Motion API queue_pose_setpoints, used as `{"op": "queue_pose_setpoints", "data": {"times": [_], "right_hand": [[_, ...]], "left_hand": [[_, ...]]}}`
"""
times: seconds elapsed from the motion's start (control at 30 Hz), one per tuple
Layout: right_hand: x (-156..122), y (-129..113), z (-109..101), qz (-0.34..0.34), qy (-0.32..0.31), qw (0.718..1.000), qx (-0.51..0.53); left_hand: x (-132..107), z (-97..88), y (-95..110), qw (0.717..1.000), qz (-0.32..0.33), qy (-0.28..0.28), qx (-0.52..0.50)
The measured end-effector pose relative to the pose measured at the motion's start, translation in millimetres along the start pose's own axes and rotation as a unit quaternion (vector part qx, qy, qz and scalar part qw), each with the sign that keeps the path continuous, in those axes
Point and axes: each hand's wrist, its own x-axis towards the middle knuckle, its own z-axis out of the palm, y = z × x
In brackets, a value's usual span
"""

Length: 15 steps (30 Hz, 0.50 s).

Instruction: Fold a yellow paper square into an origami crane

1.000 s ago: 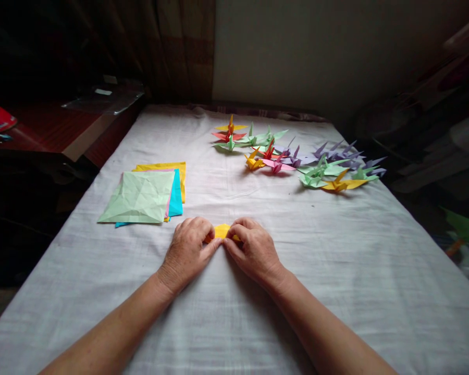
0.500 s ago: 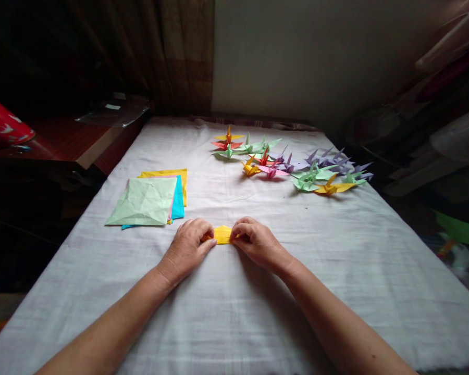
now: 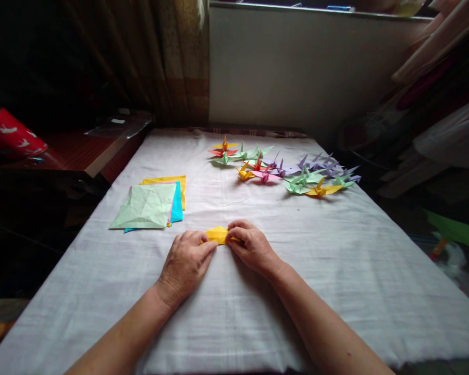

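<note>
A small folded piece of yellow paper (image 3: 217, 235) lies on the cloth-covered table between my hands, its upper edge rising to a low point. My left hand (image 3: 188, 256) pinches its left end, with the thumb along the lower edge. At the other end, the fingers and thumb of my right hand (image 3: 250, 244) are closed on the paper. Both ends of the paper are partly hidden by my fingers. Beyond my left hand rests a stack of paper squares, with a creased pale green sheet (image 3: 146, 205) on top and blue, pink and yellow edges (image 3: 177, 205) showing beneath.
Several folded paper cranes (image 3: 263, 176) in orange, red, green, pink and purple stand across the far right of the white cloth (image 3: 336, 271). A red cylindrical container (image 3: 11, 133) lies on a dark wooden surface (image 3: 89, 164) at left. Hanging fabric (image 3: 449, 125) is at right.
The view has tilted up a little, showing a ledge at the top. My left hand has slid slightly down along the yellow paper, uncovering more of it; my right hand still grips its end.
</note>
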Motion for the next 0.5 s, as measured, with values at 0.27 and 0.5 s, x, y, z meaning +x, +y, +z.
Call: {"op": "queue_pose_setpoints", "data": {"times": [0.27,0.5], "right_hand": [[0.4,-0.8,2.4,-0.033,0.017,0.999,-0.038],[-1.8,-11.6,-7.9,0.059,-0.024,0.994,-0.089]], "left_hand": [[-1.2,-3.1,19.1,0.994,0.025,-0.001,0.103],[1.6,-3.4,25.2,0.992,-0.005,-0.034,0.118]]}}
